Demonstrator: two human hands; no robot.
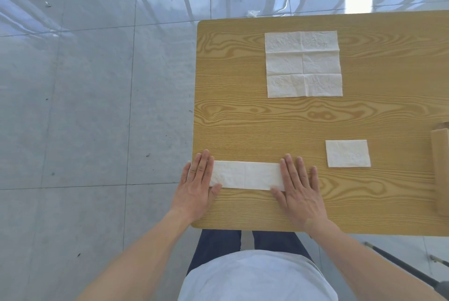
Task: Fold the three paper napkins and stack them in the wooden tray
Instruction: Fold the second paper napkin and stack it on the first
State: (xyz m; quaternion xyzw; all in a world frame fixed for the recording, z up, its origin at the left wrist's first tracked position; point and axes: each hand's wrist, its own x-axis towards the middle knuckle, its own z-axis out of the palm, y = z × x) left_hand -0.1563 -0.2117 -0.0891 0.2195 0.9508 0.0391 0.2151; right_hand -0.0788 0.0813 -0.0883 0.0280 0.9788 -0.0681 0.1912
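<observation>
On the desk point(243, 130), the long napkin strip point(246, 175) lies along the near edge and serves as the landmark here. The left hand point(196, 186) lies flat with fingers together over the strip's left end, and the right hand point(300, 189) lies flat over its right end, fingers slightly spread; neither grip is closed on anything, both palms simply press down. Pressing at both ends most likely keeps the thin paper from sliding and sets the lengthwise crease, leaving the middle free for the next fold across. A faint crease shows at the strip's centre, which looks like the natural line for bringing one end over the other. To the right of the strip, apart from it, sits a small folded napkin point(348, 153), apparently finished and waiting rather than stacked. Beyond the strip, toward the far side of the desk, an unfolded napkin point(303, 64) lies open, its old crease lines visible. Further right of the strip, at the frame's edge, is a wooden piece that is probably the wooden tray point(441, 169); only part shows, and nothing can be seen inside it.
</observation>
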